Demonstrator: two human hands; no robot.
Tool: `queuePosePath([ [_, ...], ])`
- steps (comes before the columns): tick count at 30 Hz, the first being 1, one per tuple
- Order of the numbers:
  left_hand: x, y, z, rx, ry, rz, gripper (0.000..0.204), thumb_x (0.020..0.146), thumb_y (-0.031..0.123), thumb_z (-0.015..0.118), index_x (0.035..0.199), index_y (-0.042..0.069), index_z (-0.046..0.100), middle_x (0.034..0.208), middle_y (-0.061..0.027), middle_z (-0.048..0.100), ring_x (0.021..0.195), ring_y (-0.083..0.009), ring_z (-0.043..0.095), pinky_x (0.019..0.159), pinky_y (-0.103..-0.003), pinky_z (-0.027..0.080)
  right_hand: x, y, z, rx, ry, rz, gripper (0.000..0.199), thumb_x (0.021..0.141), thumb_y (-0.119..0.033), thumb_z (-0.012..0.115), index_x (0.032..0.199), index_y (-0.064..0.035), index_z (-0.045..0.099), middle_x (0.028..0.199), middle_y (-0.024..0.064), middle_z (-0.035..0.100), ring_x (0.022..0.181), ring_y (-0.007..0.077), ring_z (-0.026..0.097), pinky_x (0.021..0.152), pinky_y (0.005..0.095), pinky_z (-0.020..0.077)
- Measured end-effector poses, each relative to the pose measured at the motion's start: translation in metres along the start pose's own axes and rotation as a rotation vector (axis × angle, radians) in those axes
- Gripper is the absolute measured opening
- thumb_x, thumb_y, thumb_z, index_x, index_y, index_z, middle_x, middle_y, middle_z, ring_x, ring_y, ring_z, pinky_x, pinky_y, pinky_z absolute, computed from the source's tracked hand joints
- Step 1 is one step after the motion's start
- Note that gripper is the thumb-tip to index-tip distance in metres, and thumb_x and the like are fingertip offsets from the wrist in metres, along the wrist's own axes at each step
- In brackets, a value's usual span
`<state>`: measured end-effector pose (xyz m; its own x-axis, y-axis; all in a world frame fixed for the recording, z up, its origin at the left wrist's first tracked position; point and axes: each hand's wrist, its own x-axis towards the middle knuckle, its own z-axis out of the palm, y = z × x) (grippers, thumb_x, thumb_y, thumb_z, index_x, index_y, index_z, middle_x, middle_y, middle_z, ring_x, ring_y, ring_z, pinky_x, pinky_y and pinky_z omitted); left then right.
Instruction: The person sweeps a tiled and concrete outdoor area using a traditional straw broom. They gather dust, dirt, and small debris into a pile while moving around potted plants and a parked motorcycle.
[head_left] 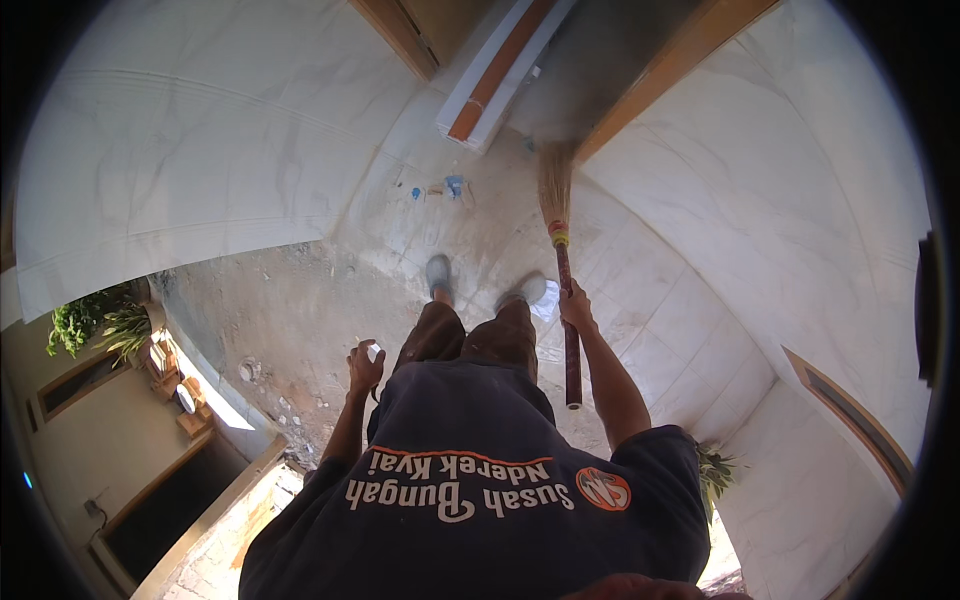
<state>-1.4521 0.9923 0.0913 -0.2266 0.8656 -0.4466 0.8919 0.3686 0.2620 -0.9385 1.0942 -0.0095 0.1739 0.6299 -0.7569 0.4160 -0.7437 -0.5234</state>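
Observation:
My right hand grips the dark red handle of a straw broom; its bristles rest on the dusty floor ahead of my feet. My left hand hangs at my side, closed around a small white object that I cannot identify. My grey shoes stand on the tiled floor, below a few bits of blue and white litter.
White marble-like walls rise on the left and right. A white and orange board lies by a wooden door frame ahead. A ledge on the left drops to potted plants and a lower level.

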Motion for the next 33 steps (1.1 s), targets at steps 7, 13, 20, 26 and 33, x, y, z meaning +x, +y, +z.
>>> queuePosePath([
  [7, -0.018, -0.029, 0.011, -0.119, 0.1, -0.132, 0.034, 0.084, 0.022, 0.067, 0.114, 0.01, 0.058, 0.104, -0.0165, 0.063, 0.104, -0.0328, 0.056, 0.093, -0.048, 0.037, -0.08, -0.02, -0.087, -0.205, -0.132, -0.08, 0.047, 0.094, -0.022, 0.05, 0.14, -0.0132, 0.044, 0.069, 0.014, 0.062, 0.045, 0.0222, 0.06, 0.043, 0.037, 0.0508],
  [13, -0.046, -0.042, 0.03, -0.112, -0.062, -0.235, 0.034, 0.083, 0.024, 0.068, 0.114, 0.01, 0.059, 0.103, -0.0178, 0.063, 0.105, -0.0338, 0.056, 0.094, -0.048, 0.038, 0.007, -0.009, -0.042, -0.336, 0.096, -0.214, 0.052, 0.093, -0.019, 0.051, 0.143, -0.0091, 0.038, 0.089, 0.0251, 0.067, 0.059, 0.0351, 0.066, 0.053, 0.0445, 0.0547],
  [20, -0.053, -0.04, 0.009, -0.187, 0.03, -0.257, 0.034, 0.084, 0.022, 0.066, 0.114, 0.008, 0.059, 0.102, -0.0183, 0.063, 0.103, -0.034, 0.057, 0.094, -0.047, 0.039, 0.029, -0.032, -0.029, -0.393, -0.35, -0.09, 0.049, 0.093, -0.024, 0.052, 0.14, -0.0137, 0.042, 0.084, 0.0229, 0.067, 0.061, 0.0323, 0.067, 0.061, 0.0439, 0.0551],
  [26, -0.056, -0.042, 0.041, -0.239, -0.09, -0.325, 0.034, 0.084, 0.027, 0.065, 0.111, 0.007, 0.061, 0.102, -0.0164, 0.064, 0.101, -0.0326, 0.059, 0.091, -0.046, 0.043, -0.075, 0.001, -0.075, -0.357, -0.037, -0.311, 0.048, 0.093, -0.021, 0.051, 0.14, -0.0154, 0.044, 0.09, 0.0221, 0.068, 0.072, 0.0363, 0.068, 0.068, 0.0468, 0.0536],
  [33, -0.081, -0.051, 0.061, -0.301, -0.106, -0.31, 0.031, 0.084, 0.027, 0.066, 0.11, 0.009, 0.063, 0.098, -0.0184, 0.066, 0.096, -0.0349, 0.061, 0.086, -0.044, 0.047, 0.015, -0.038, -0.016, -0.245, 0.104, -0.23, 0.056, 0.091, -0.017, 0.054, 0.143, -0.0084, 0.036, 0.091, 0.0272, 0.066, 0.082, 0.0441, 0.065, 0.073, 0.0512, 0.0525],
])
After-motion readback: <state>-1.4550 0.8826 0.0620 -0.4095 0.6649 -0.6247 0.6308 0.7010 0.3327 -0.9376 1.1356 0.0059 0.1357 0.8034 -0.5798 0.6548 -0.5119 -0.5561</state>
